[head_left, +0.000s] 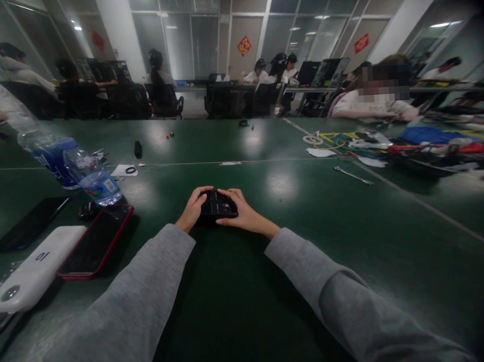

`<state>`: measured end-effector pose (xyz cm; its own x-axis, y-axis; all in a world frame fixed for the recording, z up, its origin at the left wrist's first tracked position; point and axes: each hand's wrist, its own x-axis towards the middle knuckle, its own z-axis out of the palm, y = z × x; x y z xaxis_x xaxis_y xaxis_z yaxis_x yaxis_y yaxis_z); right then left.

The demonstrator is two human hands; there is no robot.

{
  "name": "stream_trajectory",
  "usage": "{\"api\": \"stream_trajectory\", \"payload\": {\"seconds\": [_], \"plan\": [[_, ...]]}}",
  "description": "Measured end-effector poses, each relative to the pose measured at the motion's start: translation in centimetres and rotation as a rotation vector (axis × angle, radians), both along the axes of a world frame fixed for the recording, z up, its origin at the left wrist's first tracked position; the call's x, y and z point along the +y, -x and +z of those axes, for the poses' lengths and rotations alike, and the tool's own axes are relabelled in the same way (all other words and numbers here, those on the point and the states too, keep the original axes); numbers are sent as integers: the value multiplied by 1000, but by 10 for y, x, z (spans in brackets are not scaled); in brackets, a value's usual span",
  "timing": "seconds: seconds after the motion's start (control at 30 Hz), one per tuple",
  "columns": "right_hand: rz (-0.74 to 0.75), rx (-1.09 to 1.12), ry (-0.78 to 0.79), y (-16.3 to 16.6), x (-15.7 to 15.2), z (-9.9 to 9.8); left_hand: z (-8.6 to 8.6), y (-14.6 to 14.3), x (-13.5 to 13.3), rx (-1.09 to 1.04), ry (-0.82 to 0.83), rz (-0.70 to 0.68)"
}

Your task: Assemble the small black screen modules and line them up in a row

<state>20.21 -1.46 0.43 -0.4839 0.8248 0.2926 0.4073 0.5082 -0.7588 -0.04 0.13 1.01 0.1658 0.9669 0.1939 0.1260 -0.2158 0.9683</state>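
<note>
Between my two hands is a small black box-like device (pixel 215 205) with tiny light markings on its upper face; its exact kind is too dark to make out. My left hand (pixel 193 208) grips its left side, thumb along the near top edge. From the right, my right hand (pixel 244 211) wraps round the other side, with fingers at the far edge and the thumb at the near one. Both hands are closed on it, low over the green table (pixel 240 279). Whether the device rests on the tabletop is hard to see.
Left of my arm lie a red-cased phone (pixel 100 241), a white power bank (pixel 36 264), a dark phone (pixel 29 224) and plastic bottles (pixel 98 181). On the right are a wrench (pixel 353 175) and a heap of cables (pixel 346 139). Other people sit beyond the table.
</note>
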Motion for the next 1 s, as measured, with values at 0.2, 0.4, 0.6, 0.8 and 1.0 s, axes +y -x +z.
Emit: {"api": "stream_trajectory", "payload": {"seconds": [0.2,0.4,0.6,0.8,1.0], "plan": [[-2,-5,-35,-1,1,-3,-5,1,3,3,-25,-9],[1,2,-32,-1,0,-3,-4,1,3,9,-16,-27],[-4,-3,-31,-1,-1,-2,-5,2,3,-12,-13,-44],[-27,-20,-31,0,0,-3,1,-1,0,-179,158,-82],[-21,-12,-48,0,0,-4,1,1,2,-247,189,-124]]}}
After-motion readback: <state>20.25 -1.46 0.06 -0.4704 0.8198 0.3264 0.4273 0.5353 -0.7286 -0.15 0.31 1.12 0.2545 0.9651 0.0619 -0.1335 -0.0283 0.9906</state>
